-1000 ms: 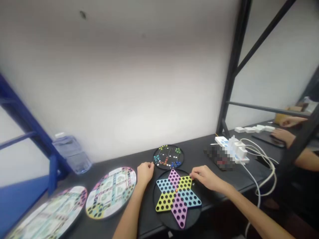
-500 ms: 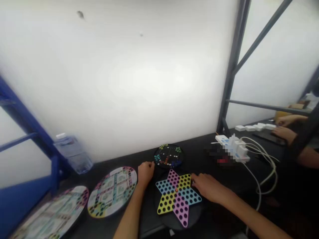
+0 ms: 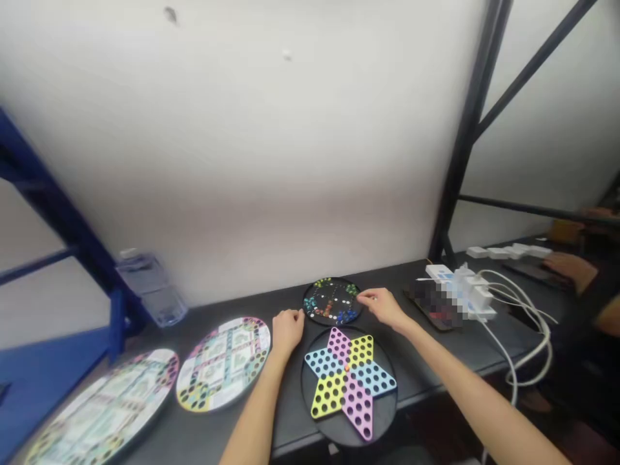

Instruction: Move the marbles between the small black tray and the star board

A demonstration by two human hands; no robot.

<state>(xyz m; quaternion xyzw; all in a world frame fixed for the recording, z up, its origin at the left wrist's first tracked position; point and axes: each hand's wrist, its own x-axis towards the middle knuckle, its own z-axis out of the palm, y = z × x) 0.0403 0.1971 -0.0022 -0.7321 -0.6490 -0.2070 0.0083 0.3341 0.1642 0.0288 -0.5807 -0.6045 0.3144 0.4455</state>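
Dark tabletop (image 3: pixel 416 374), marbles (image 3: pixel 328 311) on small round board (image 3: pixel 310 294) hard to distinguish

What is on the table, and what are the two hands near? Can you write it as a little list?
left hand: beside the marble board, nothing seen held
right hand: fingers at the marble board's right edge
marble board: small, round, black, with coloured marbles
star board: pink, yellow and blue, on a black disc, nearer than the hands
round boards: two, printed, left of the left hand
bottle: plastic, by the wall
power strip: white, with white cables
other person's hand: far right
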